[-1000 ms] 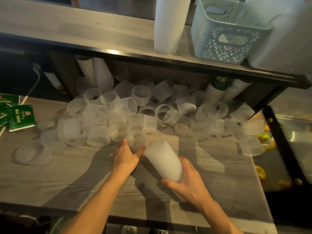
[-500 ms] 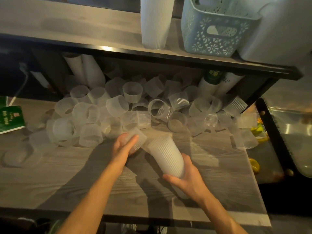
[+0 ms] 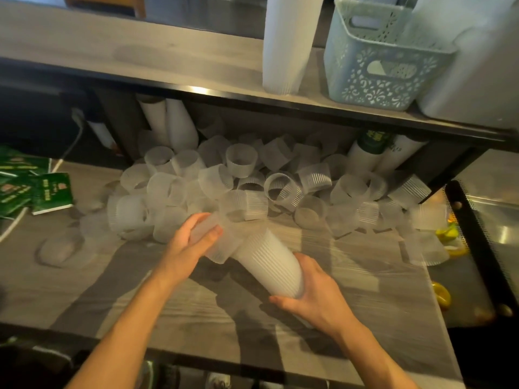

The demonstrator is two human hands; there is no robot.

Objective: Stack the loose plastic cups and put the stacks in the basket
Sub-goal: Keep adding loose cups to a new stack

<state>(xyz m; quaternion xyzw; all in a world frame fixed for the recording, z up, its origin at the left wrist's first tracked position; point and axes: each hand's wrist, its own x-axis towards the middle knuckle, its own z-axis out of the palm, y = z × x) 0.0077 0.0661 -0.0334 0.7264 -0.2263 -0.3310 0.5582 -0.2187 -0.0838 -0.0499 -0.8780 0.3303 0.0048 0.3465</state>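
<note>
The left grip (image 3: 193, 242) curls around a single loose cup (image 3: 216, 244), its rim touching the stack (image 3: 269, 265). The right grip (image 3: 311, 296) clasps that stack's base above the counter (image 3: 112, 290).

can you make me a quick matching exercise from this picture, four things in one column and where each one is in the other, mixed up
Things:
1. single cup
2. stack of cups
3. basket
4. green packets

Places:
A. on the upper shelf, far right
B. gripped in the right hand
C. on the counter at the left edge
D. held in the left hand, by the stack's open end

Pairs: 1-D, 2-B, 3-A, 4-C
</note>
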